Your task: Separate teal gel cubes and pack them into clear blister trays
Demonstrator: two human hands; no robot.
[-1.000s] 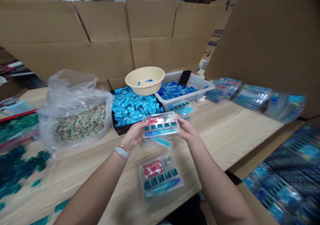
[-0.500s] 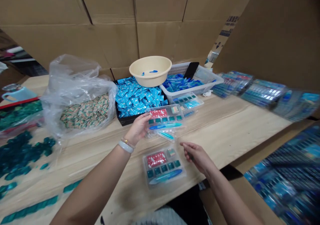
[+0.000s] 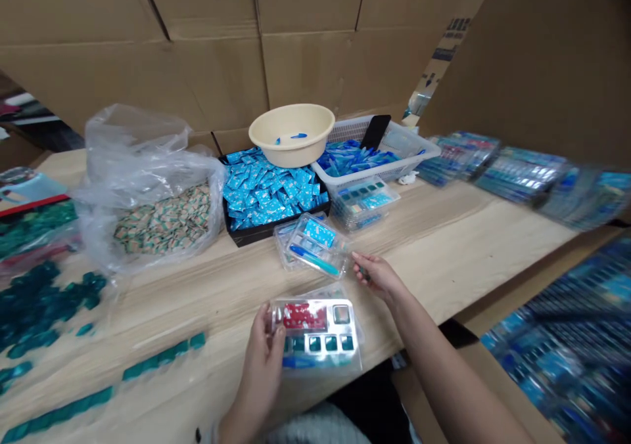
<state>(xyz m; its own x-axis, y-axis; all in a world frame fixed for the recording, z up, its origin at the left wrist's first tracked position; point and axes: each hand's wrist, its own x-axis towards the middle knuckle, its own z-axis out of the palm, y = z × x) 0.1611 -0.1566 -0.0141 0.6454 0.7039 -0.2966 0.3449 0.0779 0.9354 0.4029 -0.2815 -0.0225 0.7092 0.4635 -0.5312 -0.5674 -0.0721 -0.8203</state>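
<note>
My left hand [image 3: 263, 355] grips the left edge of a clear plastic kit tray [image 3: 318, 332] that holds a red packet, several teal packets and a blue stick. The tray rests on another like it near the table's front edge. My right hand [image 3: 377, 275] reaches toward a second clear tray [image 3: 313, 244] with a blue packet and a blue stick, its fingertips at that tray's right corner. The fingers are curled and pinched on something small that I cannot make out.
A black tray of blue sachets [image 3: 269, 198], a cream bowl [image 3: 292, 132], a white basket [image 3: 379, 155] and a stack of clear trays [image 3: 365, 201] stand behind. A plastic bag of sachets [image 3: 148, 194] sits left. Teal packets [image 3: 44, 303] lie at the left. Finished kits [image 3: 522, 175] line the right.
My left hand brought the filled tray down from mid-air onto the tray at the front edge. My right hand let go of it and moved toward the tray behind.
</note>
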